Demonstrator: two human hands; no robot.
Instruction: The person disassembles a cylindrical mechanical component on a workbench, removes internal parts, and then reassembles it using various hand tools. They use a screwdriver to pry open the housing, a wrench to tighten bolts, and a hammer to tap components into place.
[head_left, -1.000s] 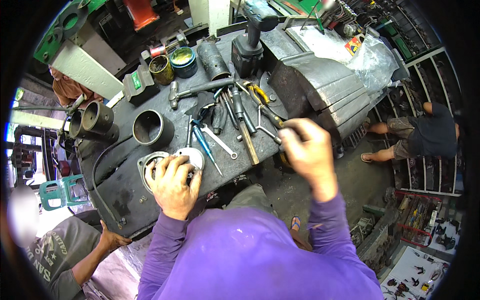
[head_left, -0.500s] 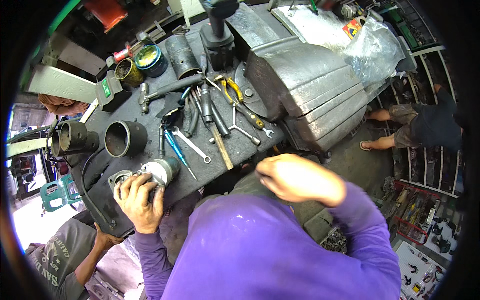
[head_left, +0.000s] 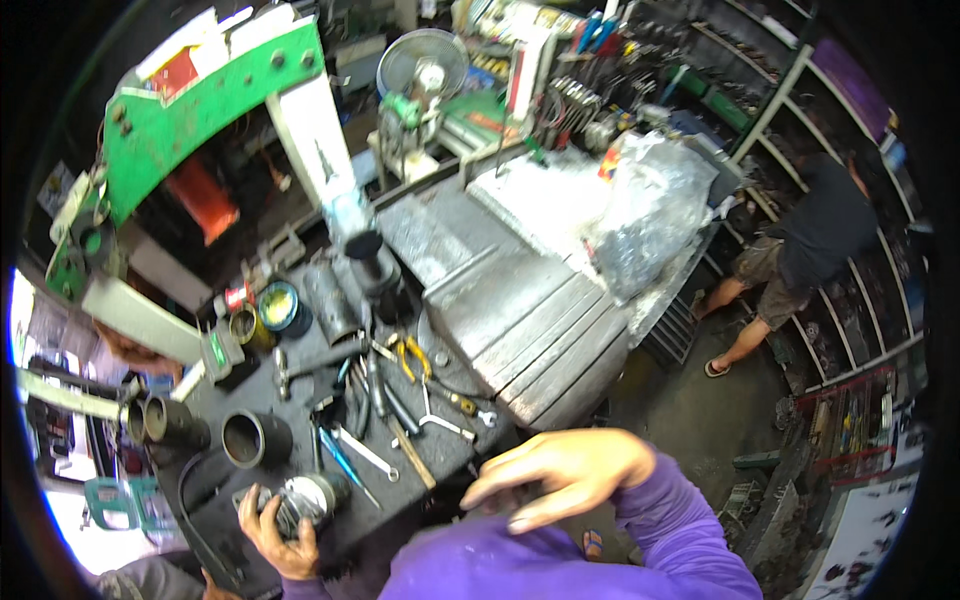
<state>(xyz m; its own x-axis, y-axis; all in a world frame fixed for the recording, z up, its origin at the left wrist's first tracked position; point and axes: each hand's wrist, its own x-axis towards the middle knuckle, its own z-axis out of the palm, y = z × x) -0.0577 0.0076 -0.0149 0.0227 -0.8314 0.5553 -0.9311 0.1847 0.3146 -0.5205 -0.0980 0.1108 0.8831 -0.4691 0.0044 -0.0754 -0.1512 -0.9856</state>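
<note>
My left hand [head_left: 278,540] grips a silver metal housing [head_left: 312,497] near the workbench's front edge. My right hand [head_left: 560,480] is lifted beside the bench, fingers loosely apart, with nothing visible in it; the dark area under its palm is unclear. Around my left hand lie a dark metal sleeve [head_left: 273,440], a blue screwdriver [head_left: 344,462] and a combination wrench [head_left: 370,455]. Farther back are a wooden-handled tool [head_left: 414,460], yellow-handled pliers [head_left: 413,355], a hammer [head_left: 320,360] and a Y-shaped socket wrench [head_left: 440,422].
A large grey metal block [head_left: 530,355] and crumpled plastic bag [head_left: 660,220] occupy the bench's right. Behind stand a green press frame [head_left: 180,130] and fan [head_left: 420,65]. A person in dark clothing [head_left: 825,230] is at shelves on the right; another person's sleeve [head_left: 140,580] shows lower left.
The view has tilted upward, showing more of the workshop behind the bench. My right hand has moved down from above the tools to beside the bench. My left hand still grips the metal housing.
</note>
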